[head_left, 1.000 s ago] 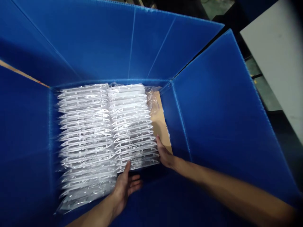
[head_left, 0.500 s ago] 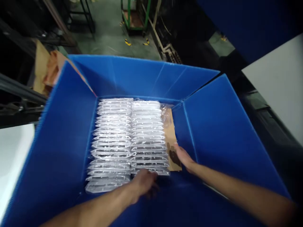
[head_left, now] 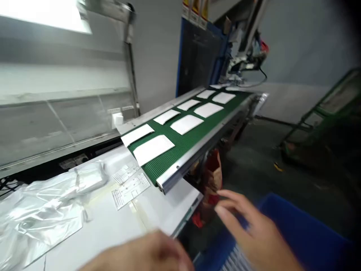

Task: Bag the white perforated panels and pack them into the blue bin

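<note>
My right hand [head_left: 248, 229] hangs blurred at the lower right with its fingers spread, holding nothing. It is above the rim of a blue corrugated plastic box [head_left: 299, 222], and a strip of plastic-wrapped white pieces [head_left: 237, 259] shows inside the box. My left hand [head_left: 146, 252] is blurred at the bottom edge, near a white table [head_left: 158, 203], with its fingers cut off. Two printed paper sheets [head_left: 131, 190] and clear plastic bags [head_left: 47, 214] lie on the table.
A green conveyor belt [head_left: 186, 148] with a metal side rail carries white flat sheets [head_left: 186, 124] in two rows and ends over the table. Packaging machinery [head_left: 242, 64] stands at its far end. A brown-and-red bag [head_left: 213, 180] sits beneath it, and a green cart [head_left: 329, 109] stands on the right.
The view has swung up from inside the blue box to the conveyor and table. Both hands have moved off the wrapped stack, and only a corner of the box remains in view.
</note>
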A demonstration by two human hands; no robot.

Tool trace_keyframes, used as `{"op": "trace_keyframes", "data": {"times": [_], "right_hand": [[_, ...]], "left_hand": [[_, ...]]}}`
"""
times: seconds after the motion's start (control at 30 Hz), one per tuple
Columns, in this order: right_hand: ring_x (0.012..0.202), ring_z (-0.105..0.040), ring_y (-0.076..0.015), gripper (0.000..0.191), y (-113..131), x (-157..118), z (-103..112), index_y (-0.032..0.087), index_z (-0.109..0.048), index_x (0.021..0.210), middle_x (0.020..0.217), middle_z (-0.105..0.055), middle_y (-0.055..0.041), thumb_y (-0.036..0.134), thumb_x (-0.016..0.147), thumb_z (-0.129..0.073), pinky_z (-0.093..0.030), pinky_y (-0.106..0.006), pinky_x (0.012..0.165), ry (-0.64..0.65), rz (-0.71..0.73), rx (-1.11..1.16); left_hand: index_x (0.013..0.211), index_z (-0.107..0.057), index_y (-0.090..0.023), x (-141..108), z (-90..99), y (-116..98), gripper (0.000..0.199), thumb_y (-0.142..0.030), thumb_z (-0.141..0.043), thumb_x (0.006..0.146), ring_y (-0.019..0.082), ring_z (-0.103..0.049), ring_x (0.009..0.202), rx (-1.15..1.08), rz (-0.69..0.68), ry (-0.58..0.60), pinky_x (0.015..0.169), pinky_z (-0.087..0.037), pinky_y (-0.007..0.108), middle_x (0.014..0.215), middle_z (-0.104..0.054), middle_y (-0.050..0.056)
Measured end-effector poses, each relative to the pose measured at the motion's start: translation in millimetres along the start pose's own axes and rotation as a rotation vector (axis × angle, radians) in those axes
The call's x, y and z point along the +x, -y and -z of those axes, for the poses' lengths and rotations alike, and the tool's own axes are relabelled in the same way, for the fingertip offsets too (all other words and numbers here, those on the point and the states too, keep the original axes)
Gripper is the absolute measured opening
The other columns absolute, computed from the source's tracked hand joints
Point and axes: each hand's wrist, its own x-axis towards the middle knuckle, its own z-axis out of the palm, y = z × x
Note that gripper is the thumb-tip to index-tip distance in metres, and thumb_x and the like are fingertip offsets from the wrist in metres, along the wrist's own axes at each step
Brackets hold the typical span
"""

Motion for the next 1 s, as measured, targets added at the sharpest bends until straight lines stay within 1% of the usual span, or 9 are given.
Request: {"op": "trace_keyframes", "data": {"times": [0.03,0.1,0.17,0.3,0.43,0.57,0.73,0.87,1.0], "right_hand": [[0.078,-0.065,-0.0198,0.032,24.9,26.4,-23.3,0.030,-0.054,0.111,0.089,-0.069,-0.0005,0.043,0.081,-0.053,-0.051,-0.028,0.068,0.093,0.043,0.000],[0.085,-0.064,-0.0197,0.031,65.1,75.6,-69.6,0.028,-0.052,0.112,0.092,-0.068,-0.0014,0.041,0.084,-0.048,-0.049,-0.029,0.075,0.222,0.091,-0.037],[0.083,-0.064,-0.0219,0.033,92.7,118.1,-113.9,0.027,-0.052,0.113,0.085,-0.069,-0.0026,0.041,0.083,-0.048,-0.047,-0.032,0.074,0.301,0.114,-0.130],[0.085,-0.063,-0.0327,0.059,123.5,180.5,-192.7,0.025,-0.046,0.128,0.080,-0.069,-0.0093,0.050,0.076,-0.056,-0.043,-0.044,0.075,0.389,0.193,-0.338],[0.100,-0.059,-0.0357,0.060,135.6,225.5,-248.6,0.022,-0.055,0.120,0.097,-0.068,-0.0148,0.062,0.076,-0.049,-0.040,-0.048,0.083,0.424,0.198,-0.506],[0.084,-0.064,-0.0326,0.057,138.9,250.9,-269.0,0.018,-0.067,0.089,0.066,-0.068,-0.0112,0.067,0.077,-0.040,-0.044,-0.047,0.076,0.410,0.137,-0.633],[0.063,-0.063,-0.0264,0.049,171.7,237.1,-245.8,0.015,-0.066,0.071,0.048,-0.060,-0.0076,0.057,0.079,-0.043,-0.045,-0.043,0.068,0.179,0.185,-0.705],[0.069,-0.063,-0.0266,0.021,213.3,172.2,-219.3,0.013,-0.064,0.087,0.068,-0.066,-0.0120,0.027,0.076,-0.052,-0.044,-0.035,0.060,-0.086,0.317,-0.710],[0.056,-0.060,-0.0218,0.028,222.6,48.4,-225.3,0.010,-0.051,0.110,0.067,-0.063,-0.0079,0.022,0.089,-0.037,-0.040,-0.030,0.049,-0.355,0.655,-0.717]], "left_hand": [[0.104,-0.061,-0.024,-7.2,36.8,-6.3,0.030,-0.044,-0.054,0.083,0.019,-0.063,0.064,0.017,-0.047,-0.106,0.049,-0.047,0.028,0.080,-0.067,0.004],[0.101,-0.063,-0.019,-9.2,112.1,-16.3,0.029,-0.040,-0.054,0.083,0.020,-0.063,0.068,0.308,-0.264,-0.656,0.056,-0.049,0.028,0.078,-0.067,0.005],[0.109,-0.059,-0.016,2.8,184.9,-25.5,0.035,-0.039,-0.046,0.086,0.023,-0.063,0.086,0.660,-0.399,-0.968,0.074,-0.051,0.033,0.096,-0.067,0.009],[0.124,-0.050,-0.017,48.2,301.3,-43.5,0.054,-0.030,-0.064,0.073,0.028,-0.036,0.128,0.813,-0.476,-0.985,0.107,-0.024,0.040,0.138,-0.044,0.012],[0.118,-0.053,-0.017,89.4,359.8,-44.5,0.055,-0.028,-0.072,0.067,0.034,-0.025,0.133,0.857,-0.469,-0.906,0.108,-0.009,0.051,0.140,-0.041,0.014],[0.107,-0.058,-0.016,92.3,378.1,-34.5,0.031,-0.034,-0.059,0.081,0.033,-0.038,0.123,0.812,-0.508,-0.895,0.105,-0.018,0.048,0.125,-0.054,0.014],[0.107,-0.054,-0.014,26.1,373.4,-33.3,0.039,-0.044,-0.035,0.092,0.030,-0.049,0.112,0.619,-0.589,-0.988,0.095,-0.034,0.042,0.113,-0.059,0.013],[0.100,-0.058,-0.010,-66.7,335.3,4.3,0.041,-0.042,-0.034,0.092,0.024,-0.064,0.085,0.380,-0.484,-0.778,0.075,-0.050,0.037,0.096,-0.066,0.014],[0.087,-0.064,-0.008,-159.4,274.5,93.5,0.046,-0.044,-0.035,0.090,0.027,-0.067,0.082,0.150,-0.313,-0.582,0.075,-0.052,0.040,0.086,-0.069,0.017]]}}
